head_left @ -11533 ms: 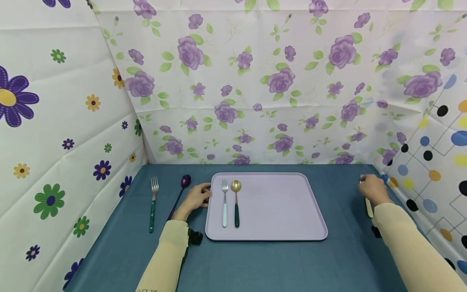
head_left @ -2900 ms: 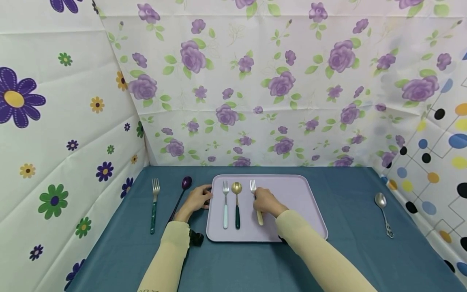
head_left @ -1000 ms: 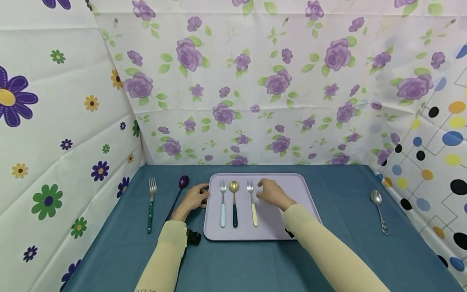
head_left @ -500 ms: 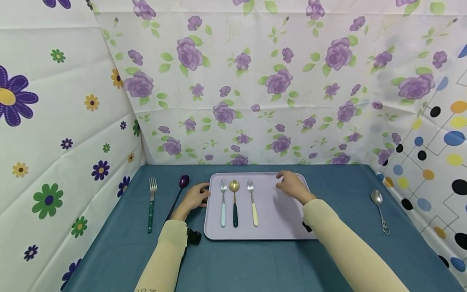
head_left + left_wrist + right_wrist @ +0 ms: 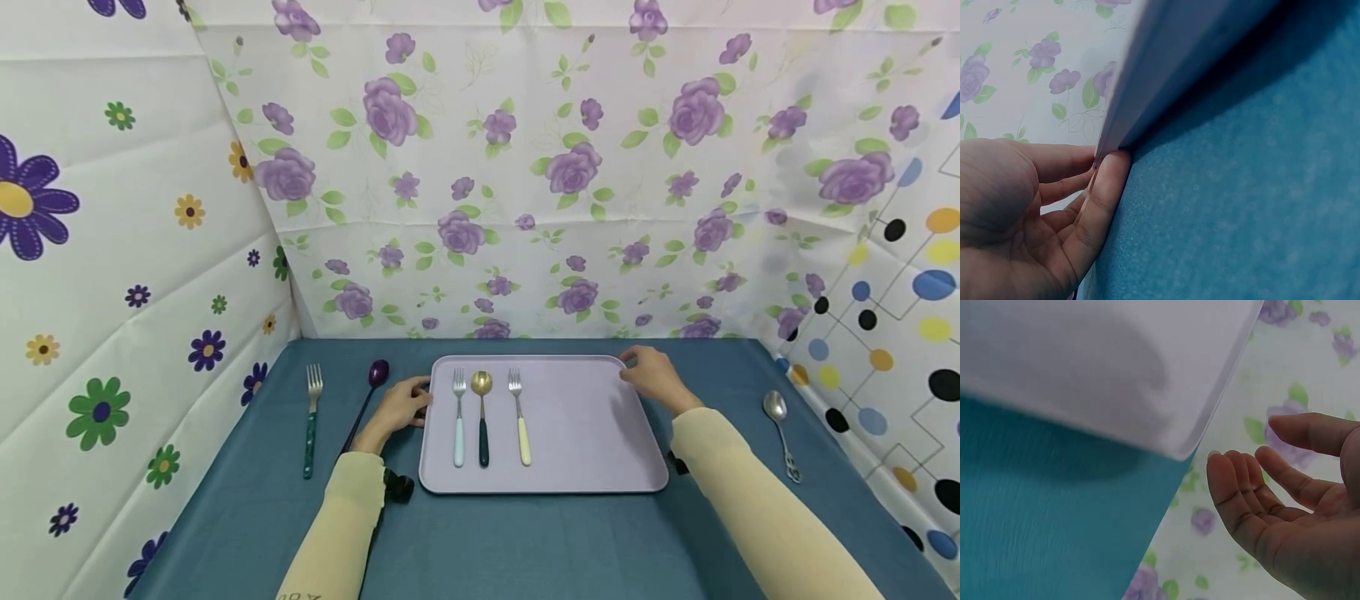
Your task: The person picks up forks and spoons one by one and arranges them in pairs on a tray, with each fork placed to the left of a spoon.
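A pale lilac tray (image 5: 585, 433) lies flat on the blue-green tablecloth. My left hand (image 5: 400, 406) holds its left rim; the left wrist view shows thumb and finger on either side of the edge. Three utensils lie side by side on the tray's left half: a fork with a light blue handle (image 5: 459, 437), a gold spoon with a dark green handle (image 5: 483, 437) and a fork with a cream handle (image 5: 523, 437). My right hand (image 5: 654, 379) is at the far right corner, holding nothing. Its fingers (image 5: 1230, 487) are loosely bent, apart from the tray in the right wrist view.
Left of the tray lie a green-handled fork (image 5: 311, 433) and a dark purple spoon (image 5: 377, 374), its handle partly behind my left wrist. A silver spoon (image 5: 776, 408) lies far right. Floral cloth walls (image 5: 465, 167) stand behind and at both sides.
My right hand brought the cream-handled fork from the right onto the tray, let go of it, and moved right to the tray's far corner. My left hand has stayed at the left rim.
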Demonstrator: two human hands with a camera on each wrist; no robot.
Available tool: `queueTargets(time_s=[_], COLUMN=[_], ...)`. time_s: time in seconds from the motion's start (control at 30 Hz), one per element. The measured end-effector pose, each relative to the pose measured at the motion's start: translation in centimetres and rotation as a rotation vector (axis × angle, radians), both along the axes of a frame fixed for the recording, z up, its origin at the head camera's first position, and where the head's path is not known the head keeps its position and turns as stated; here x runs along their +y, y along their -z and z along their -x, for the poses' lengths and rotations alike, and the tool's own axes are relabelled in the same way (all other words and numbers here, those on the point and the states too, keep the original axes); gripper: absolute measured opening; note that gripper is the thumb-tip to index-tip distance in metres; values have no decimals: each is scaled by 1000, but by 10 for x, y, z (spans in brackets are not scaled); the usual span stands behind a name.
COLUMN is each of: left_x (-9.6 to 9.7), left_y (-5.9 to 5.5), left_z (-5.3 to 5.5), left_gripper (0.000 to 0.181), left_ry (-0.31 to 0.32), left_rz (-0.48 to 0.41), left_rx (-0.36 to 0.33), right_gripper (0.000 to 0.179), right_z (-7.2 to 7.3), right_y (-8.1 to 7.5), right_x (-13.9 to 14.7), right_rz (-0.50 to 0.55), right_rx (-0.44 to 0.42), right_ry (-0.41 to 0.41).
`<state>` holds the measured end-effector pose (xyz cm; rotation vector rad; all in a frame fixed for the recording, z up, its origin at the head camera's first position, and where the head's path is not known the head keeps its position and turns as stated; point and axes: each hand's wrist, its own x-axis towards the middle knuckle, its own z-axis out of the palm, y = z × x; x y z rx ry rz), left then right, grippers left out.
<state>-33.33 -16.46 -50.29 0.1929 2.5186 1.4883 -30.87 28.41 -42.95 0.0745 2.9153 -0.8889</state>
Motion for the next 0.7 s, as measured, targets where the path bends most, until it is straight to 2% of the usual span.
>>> queueTargets(time_s=[0.27, 0.5, 0.7], left_x=[1, -2, -2], left_y=[1, -5, -3], left_z=[0, 2, 2], left_gripper=[49, 49, 50], left_ry=[9, -4, -1], left_rz=[-11, -5, -1], left_rx=[-3, 4, -1], right_gripper=[47, 47, 48], right_z=[-9, -20, -28], right_y=[-4, -10, -9], right_x=[48, 81, 104], right_rz=[-25, -9, -20], right_rx=[-46, -28, -24], right_ry=[50, 69, 85])
